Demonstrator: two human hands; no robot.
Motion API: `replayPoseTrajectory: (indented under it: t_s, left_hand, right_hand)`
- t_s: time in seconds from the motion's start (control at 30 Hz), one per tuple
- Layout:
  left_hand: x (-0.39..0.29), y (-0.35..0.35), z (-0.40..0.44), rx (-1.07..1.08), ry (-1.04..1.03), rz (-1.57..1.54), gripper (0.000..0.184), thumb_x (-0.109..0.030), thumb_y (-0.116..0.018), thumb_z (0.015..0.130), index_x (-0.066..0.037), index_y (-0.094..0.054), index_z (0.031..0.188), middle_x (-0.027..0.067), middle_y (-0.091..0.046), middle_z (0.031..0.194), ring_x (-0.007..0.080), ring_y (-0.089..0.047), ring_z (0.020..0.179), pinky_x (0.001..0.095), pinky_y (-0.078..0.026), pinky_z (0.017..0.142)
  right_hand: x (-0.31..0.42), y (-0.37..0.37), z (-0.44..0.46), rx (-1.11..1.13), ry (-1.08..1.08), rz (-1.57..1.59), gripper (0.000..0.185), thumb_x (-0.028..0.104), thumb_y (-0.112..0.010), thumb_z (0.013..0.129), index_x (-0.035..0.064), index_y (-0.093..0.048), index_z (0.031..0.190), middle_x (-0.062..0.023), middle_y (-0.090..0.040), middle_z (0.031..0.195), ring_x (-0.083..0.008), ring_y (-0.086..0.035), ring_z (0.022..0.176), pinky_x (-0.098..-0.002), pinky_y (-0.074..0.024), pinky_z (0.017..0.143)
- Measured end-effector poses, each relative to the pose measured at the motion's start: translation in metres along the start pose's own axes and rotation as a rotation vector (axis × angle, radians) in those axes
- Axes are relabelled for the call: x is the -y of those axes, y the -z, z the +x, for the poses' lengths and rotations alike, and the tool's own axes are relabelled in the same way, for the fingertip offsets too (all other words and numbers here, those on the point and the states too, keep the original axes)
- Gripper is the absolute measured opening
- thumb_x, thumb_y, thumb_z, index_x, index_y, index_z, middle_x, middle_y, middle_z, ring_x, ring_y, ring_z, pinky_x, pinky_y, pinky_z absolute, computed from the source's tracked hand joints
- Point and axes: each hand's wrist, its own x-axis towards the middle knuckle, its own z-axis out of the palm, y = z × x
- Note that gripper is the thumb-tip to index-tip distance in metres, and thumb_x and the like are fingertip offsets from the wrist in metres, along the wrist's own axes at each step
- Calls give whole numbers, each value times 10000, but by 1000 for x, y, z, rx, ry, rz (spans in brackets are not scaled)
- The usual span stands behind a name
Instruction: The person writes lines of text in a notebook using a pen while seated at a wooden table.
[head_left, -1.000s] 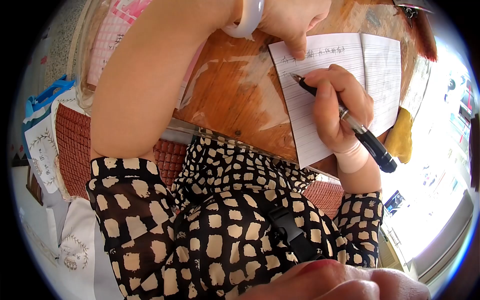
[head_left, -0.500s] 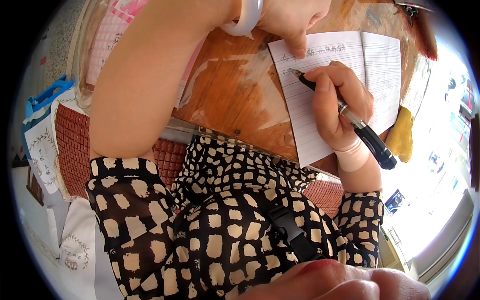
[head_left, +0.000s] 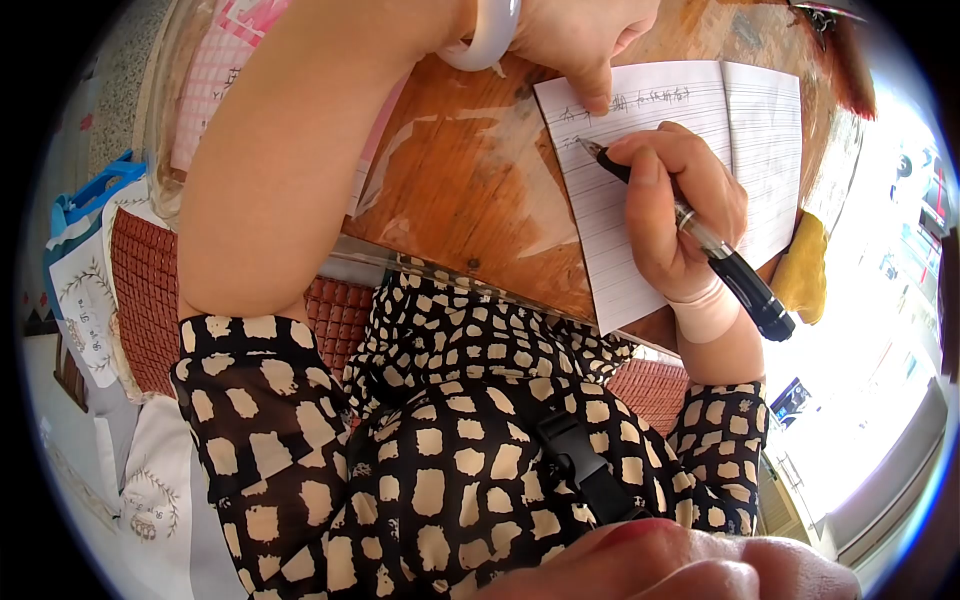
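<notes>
A black pen with a clear middle section (head_left: 741,286) is gripped in my right hand (head_left: 685,195). Its tip touches a sheet of lined paper (head_left: 640,255), beside short marks below a line of handwriting. My left hand (head_left: 575,38) rests at the upper left of the sheet, one digit stretched down onto it by the written line; its other fingers are partly cut off by the top of the view. A pale bangle (head_left: 490,40) circles the left wrist.
The paper lies on a worn wooden table (head_left: 470,190) under clear plastic film. Pink checked paper (head_left: 215,100) is at the left. A mustard-coloured object (head_left: 803,270) sits by the right edge, and a reddish-brown brush-like thing (head_left: 850,75) at the top right.
Small marks by the pen tip have grown slightly, and the tip has shifted a little. Both hands stay in nearly the same place.
</notes>
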Motion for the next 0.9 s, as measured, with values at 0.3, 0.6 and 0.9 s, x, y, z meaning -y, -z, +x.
replayPoseTrajectory:
  t_s: [0.3,0.6,0.9]
  left_hand:
    - [-4,-3,-5,-51,-16,36,281,-277,-760,656,-27,-663,743,153,-664,783,329,-631,782,418,-475,683]
    - [-2,-11,-9,-131,-69,69,279,-269,-764,660,-22,-656,732,155,-659,782,330,-627,783,419,-469,677]
    - [-7,-10,-13,-160,-68,99,279,-272,-765,658,-26,-659,736,151,-661,781,324,-630,781,415,-469,672]
  right_hand:
    - [1,-1,-1,-8,-25,20,45,-45,-595,815,-2,-605,822,-100,-614,698,-200,-593,565,-275,-460,517]
    - [-3,-1,-2,-27,4,35,30,-26,-592,833,-2,-600,818,-100,-599,675,-192,-579,551,-273,-449,510]
    - [-7,-3,-2,-17,64,68,33,-32,-586,832,-6,-597,815,-100,-597,678,-189,-576,549,-274,-447,507]
